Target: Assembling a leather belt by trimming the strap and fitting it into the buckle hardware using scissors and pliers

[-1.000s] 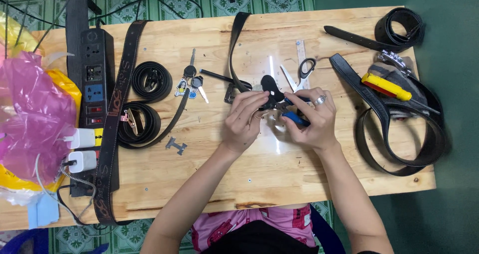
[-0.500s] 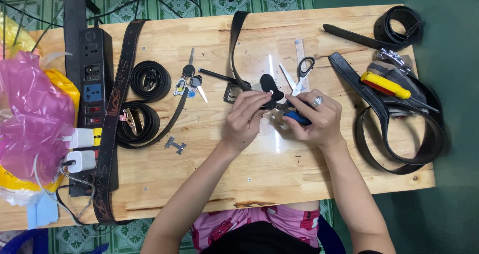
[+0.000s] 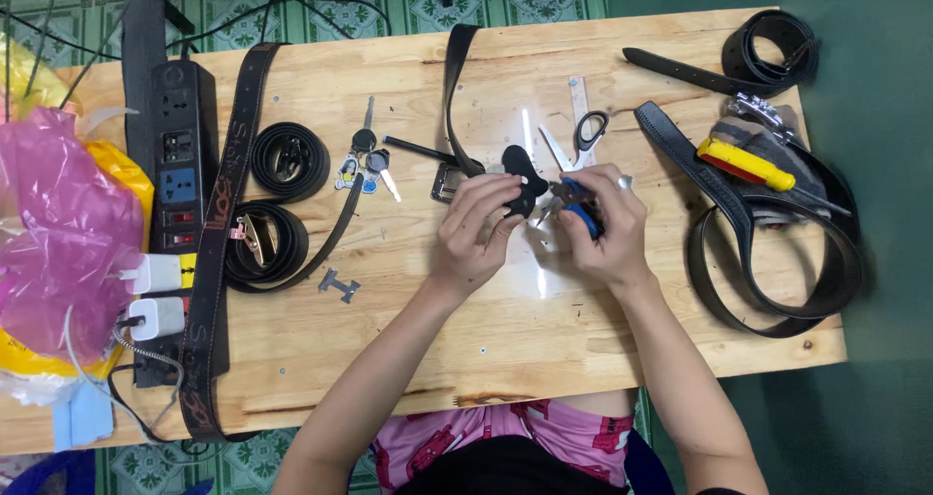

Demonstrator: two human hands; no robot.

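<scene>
A single head-worn camera looks almost straight down from well above the wooden tabletop (image 3: 292,359), taking in nearly its whole surface, the green floor around it, and the wearer's lap at the bottom edge.

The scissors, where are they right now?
In the head view, the scissors lie on the wooden table, just beyond the right hand.

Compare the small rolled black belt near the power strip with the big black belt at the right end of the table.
The small rolled belt is wound into a tight, compact coil; the big belt lies in a wide, loose loop. The rolled belt has nothing resting on it, while the big belt has a yellow-handled tool lying over its top. Both are black, lie flat on the wooden table, and neither hand touches them.
</scene>
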